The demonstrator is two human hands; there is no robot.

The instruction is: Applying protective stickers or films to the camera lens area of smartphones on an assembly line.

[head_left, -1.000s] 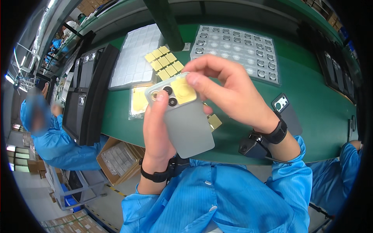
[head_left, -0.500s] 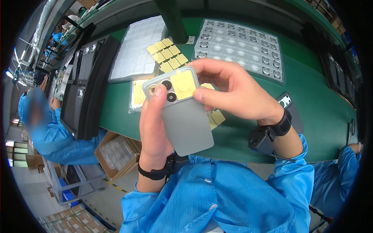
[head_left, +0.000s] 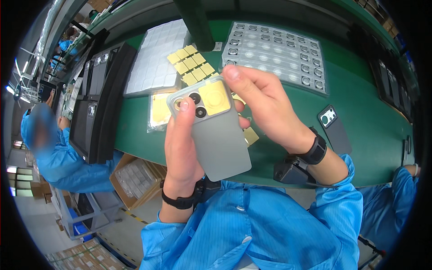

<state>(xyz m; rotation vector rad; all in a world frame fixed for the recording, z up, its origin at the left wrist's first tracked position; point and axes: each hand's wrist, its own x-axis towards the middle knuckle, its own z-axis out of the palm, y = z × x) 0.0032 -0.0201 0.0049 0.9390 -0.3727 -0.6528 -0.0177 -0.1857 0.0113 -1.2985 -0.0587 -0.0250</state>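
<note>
My left hand (head_left: 181,148) is closed round a grey phone (head_left: 221,148), its thumb lying on the raised camera area. That area has dark round lenses, and a yellow film square (head_left: 213,97) with a circle outline covers its right part. My right hand (head_left: 270,101) is at the phone's upper right corner, thumb and forefinger drawn together; whether anything is between them is hidden. Its other fingertips are by the phone's right edge. Behind the phone, sheets of yellow film squares (head_left: 190,64) lie on the green table (head_left: 288,157), partly covered by my hands.
A stack of pale trays (head_left: 157,58) stands at the back left; a clear tray (head_left: 274,56) of ring-shaped parts is at the back. Another dark phone (head_left: 334,128) lies on the right. Black trays (head_left: 101,103) line the left edge, near a co-worker in blue (head_left: 67,153). A green post (head_left: 195,22) rises behind.
My right thumb has left the film's right edge and moved up to the phone's corner, joining the forefinger. The right wrist has shifted left, uncovering the other phone. My left hand keeps its hold.
</note>
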